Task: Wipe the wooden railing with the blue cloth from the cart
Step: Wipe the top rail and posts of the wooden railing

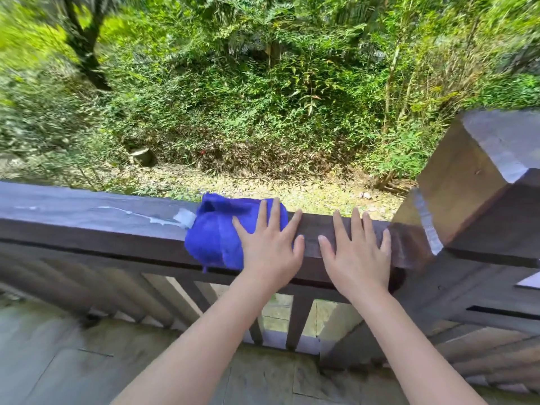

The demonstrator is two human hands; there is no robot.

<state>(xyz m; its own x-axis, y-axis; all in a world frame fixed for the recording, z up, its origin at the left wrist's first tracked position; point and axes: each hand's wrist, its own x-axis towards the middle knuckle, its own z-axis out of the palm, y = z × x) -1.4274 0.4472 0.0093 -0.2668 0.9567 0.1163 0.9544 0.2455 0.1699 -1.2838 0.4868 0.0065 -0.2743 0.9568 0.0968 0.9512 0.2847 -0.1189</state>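
- The left hand (270, 252) lies flat and spread on the blue cloth (217, 238), pressing it down with fingers straight; no closed grip, its palm rests on the cloth's right part.
- The right hand (358, 254) lies flat and released on bare wood just beside the left, holding nothing.
- The cloth drapes over the top and near face of the wooden railing (87, 220).
- A pale wet streak (140, 214) runs along the rail top left of the cloth.
- A thick square post (479, 182) joins the rail just right of the right hand.
- Slats (298, 320) stand below; greenery (233, 83) lies beyond.
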